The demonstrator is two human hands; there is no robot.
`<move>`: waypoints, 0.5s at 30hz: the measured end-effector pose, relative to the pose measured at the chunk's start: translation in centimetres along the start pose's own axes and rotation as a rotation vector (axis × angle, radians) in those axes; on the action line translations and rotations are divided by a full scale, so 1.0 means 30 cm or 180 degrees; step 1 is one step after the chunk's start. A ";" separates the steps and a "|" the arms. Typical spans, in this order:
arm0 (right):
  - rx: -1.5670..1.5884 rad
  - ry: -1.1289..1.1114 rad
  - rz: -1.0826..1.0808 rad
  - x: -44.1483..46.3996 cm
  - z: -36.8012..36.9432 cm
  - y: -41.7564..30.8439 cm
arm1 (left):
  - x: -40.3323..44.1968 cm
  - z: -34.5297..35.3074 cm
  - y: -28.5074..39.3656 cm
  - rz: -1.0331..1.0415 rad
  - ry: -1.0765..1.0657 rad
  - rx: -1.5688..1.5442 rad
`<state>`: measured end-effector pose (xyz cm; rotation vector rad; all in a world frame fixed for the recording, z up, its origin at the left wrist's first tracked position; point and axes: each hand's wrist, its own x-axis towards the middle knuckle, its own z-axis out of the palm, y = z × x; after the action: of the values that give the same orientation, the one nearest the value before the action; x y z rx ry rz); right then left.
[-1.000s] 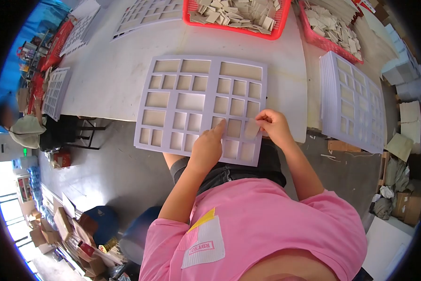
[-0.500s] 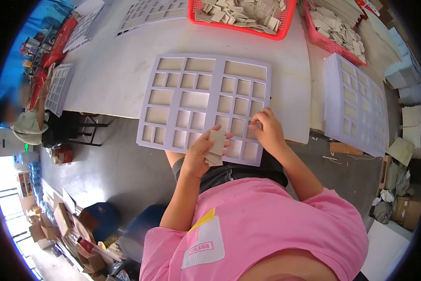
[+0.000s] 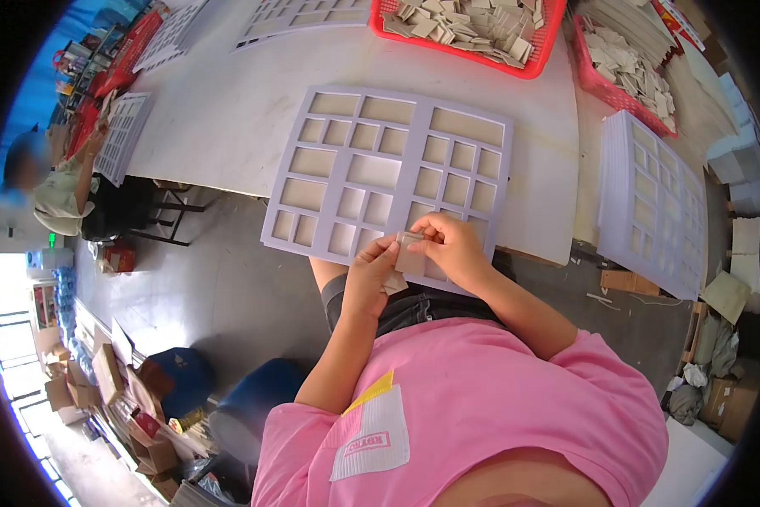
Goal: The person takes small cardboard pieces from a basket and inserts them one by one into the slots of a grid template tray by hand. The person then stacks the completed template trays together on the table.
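A lavender panel with rows of rectangular openings lies tilted in front of me, its near edge over my lap. Grey-beige cardboard fills many openings; several others show white. My left hand is closed around a small stack of cardboard pieces above the panel's near edge. At the top of that stack, the thumb and fingers of my right hand pinch one piece. Both hands meet there and cover some of the lower openings.
Two red baskets, one in the middle and one at right, hold loose cardboard pieces. A stack of similar panels stands at right. More panels lie at the far edge. Another person sits at left, holding a panel.
My right hand has moved left and down from the panel to the stack in my left hand and now pinches a piece. The view has shifted slightly.
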<state>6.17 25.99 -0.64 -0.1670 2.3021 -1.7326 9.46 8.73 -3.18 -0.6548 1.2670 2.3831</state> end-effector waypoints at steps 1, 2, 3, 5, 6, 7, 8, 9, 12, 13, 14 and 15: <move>0.0021 0.0024 -0.0026 0.006 0.004 0.011 | 0.005 -0.017 -0.005 0.0094 0.0024 0.0075; 0.0043 0.0049 -0.0052 0.015 0.009 0.036 | 0.007 -0.029 -0.004 0.0366 0.0230 0.0160; 0.0065 0.0075 -0.0079 0.021 0.014 0.059 | 0.011 -0.040 0.000 0.0638 0.0435 0.0246; -0.0143 0.0221 -0.0394 0.026 0.018 0.103 | 0.022 -0.064 0.027 0.1017 0.0900 0.0317; -0.0245 0.0296 -0.0547 0.026 0.019 0.104 | 0.023 -0.077 0.046 0.1111 0.0942 0.0259; -0.0377 0.0238 -0.0517 0.020 0.019 0.100 | 0.021 -0.091 0.066 0.1203 0.0985 0.0200; -0.0508 0.0177 -0.0485 0.009 0.017 0.089 | 0.018 -0.105 0.081 0.1293 0.1031 0.0140; -0.0638 0.0112 -0.0454 0.000 0.019 0.081 | 0.018 -0.123 0.085 0.1285 0.1042 0.0123; -0.0792 0.0184 -0.0729 -0.002 0.054 0.100 | 0.011 -0.126 0.090 0.1340 0.1041 0.0088; -0.0795 0.0189 -0.0759 0.001 0.061 0.110 | 0.010 -0.127 0.089 0.1321 0.1070 0.0142; -0.0798 0.0197 -0.0787 0.004 0.067 0.119 | 0.007 -0.127 0.085 0.1300 0.1097 0.0196; -0.0803 0.0203 -0.0814 0.004 0.071 0.123 | 0.006 -0.126 0.082 0.1278 0.1123 0.0249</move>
<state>6.85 25.02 -4.75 -0.4787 2.6398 -1.5670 8.92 4.25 -3.47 -0.8983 1.7751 2.5899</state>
